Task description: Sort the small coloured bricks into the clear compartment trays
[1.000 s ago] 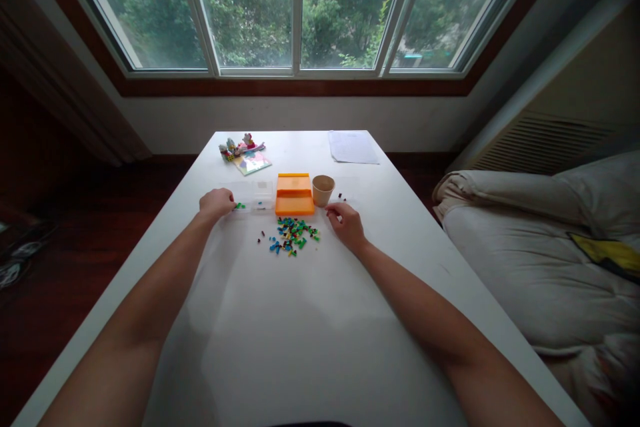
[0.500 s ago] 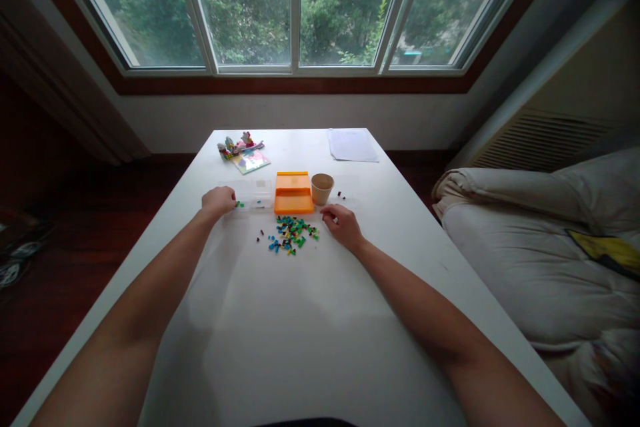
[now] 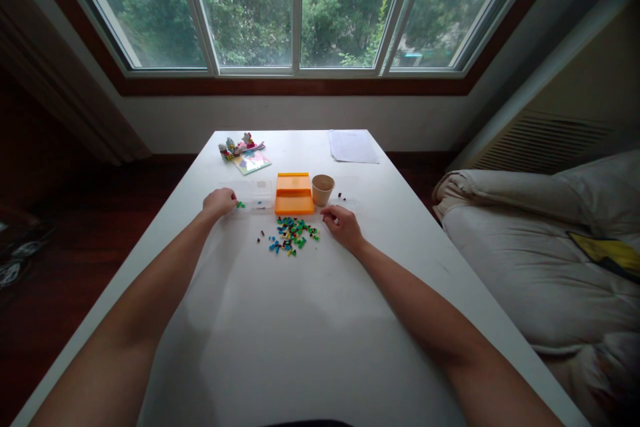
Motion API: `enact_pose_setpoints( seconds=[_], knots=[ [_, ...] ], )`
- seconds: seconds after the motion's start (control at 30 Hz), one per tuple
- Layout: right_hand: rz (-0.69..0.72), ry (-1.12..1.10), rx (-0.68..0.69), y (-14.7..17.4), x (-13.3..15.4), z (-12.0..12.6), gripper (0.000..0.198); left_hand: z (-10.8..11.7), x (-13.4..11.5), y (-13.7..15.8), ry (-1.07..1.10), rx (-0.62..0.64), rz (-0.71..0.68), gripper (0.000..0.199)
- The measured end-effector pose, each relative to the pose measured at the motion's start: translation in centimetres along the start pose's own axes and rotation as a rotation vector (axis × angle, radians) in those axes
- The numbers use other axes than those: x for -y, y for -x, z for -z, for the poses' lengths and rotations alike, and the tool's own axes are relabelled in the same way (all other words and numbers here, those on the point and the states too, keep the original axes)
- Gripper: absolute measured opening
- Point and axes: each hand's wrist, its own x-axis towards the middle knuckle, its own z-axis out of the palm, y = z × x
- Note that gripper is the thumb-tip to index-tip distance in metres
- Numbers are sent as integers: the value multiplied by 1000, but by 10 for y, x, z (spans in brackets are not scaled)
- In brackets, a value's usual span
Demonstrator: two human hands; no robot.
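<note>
My left hand (image 3: 220, 202) is closed over a clear plastic tray (image 3: 250, 188), its fingertips beside small green bricks (image 3: 241, 204). A few blue bricks (image 3: 259, 203) lie farther right in that tray. To the right, my right hand (image 3: 343, 225) rests low at the table with curled fingers, their tips just in front of a brown paper cup (image 3: 323, 191). Whatever either hand pinches is too small to make out. Between the hands spreads a loose pile of small coloured building bricks (image 3: 293, 232). An orange open box (image 3: 294, 201) stands behind the pile, left of the cup.
Several brick-built figures (image 3: 240, 147) and a colourful booklet (image 3: 253, 161) are at the table's far left. White paper sheets (image 3: 353, 146) lie at the far right. Dark brick pieces (image 3: 341, 197) sit right of the cup. A sofa (image 3: 515, 253) flanks the white table (image 3: 300, 333).
</note>
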Motion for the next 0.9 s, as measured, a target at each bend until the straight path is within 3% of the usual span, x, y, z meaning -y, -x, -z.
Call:
enact_pose_setpoints(
  seconds=[0.13, 0.23, 0.4, 0.5, 0.67, 0.9],
  knots=[
    [0, 4, 4, -1, 0, -1, 20, 6, -8, 11, 77, -108, -47, 24],
    [25, 10, 11, -2, 2, -2, 21, 4, -26, 30, 244, -150, -228, 28],
    [93, 36, 42, -2, 6, -5, 21, -26, -73, 72, 646, -85, -550, 29],
    [102, 48, 53, -1, 8, -5, 20, -45, -99, 94, 669, -78, -650, 22],
    [121, 68, 69, -1, 12, -3, 20, -55, -116, 112, 637, -183, -700, 17],
    [255, 97, 212, 5, 35, -13, 17, -57, -94, 109, 554, -306, -622, 20]
  ],
)
